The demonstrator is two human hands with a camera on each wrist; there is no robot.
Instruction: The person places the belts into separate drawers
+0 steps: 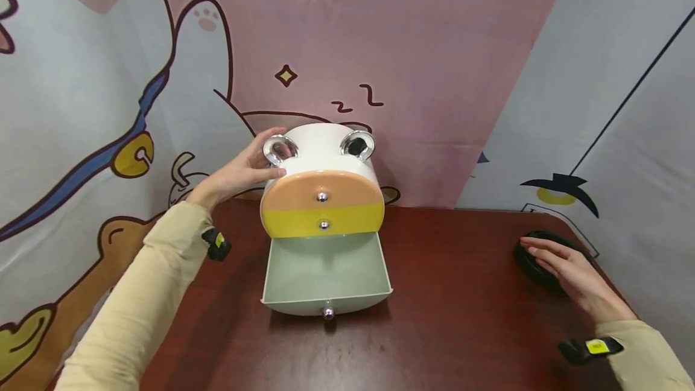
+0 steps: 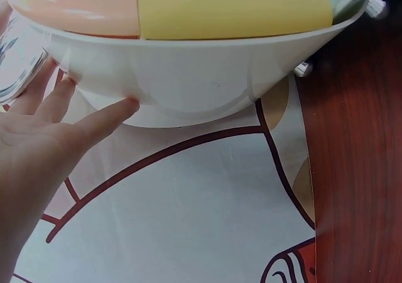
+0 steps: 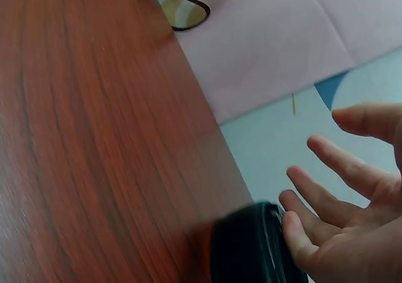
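A small drawer cabinet point(image 1: 326, 146) with a white body and two silver ring eyes stands at the back of the table. Its orange drawer point(image 1: 293, 192) and yellow drawer point(image 1: 353, 219) are closed, while the pale green bottom drawer point(image 1: 326, 276) is pulled out and holds nothing. My left hand point(image 1: 244, 168) rests on the cabinet's left side by one ring, fingers spread against the white wall in the left wrist view. At the far right, my right hand point(image 1: 575, 276) has loosely bent, spread fingers beside a rounded black object point(image 3: 242, 248), fingertips right at its edge.
The brown wooden table point(image 1: 445, 318) ends at a printed cloth backdrop point(image 1: 423, 77) just behind the cabinet. Another stretch of cloth point(image 1: 651, 198) borders the table's right edge. The open drawer juts toward the front of the table.
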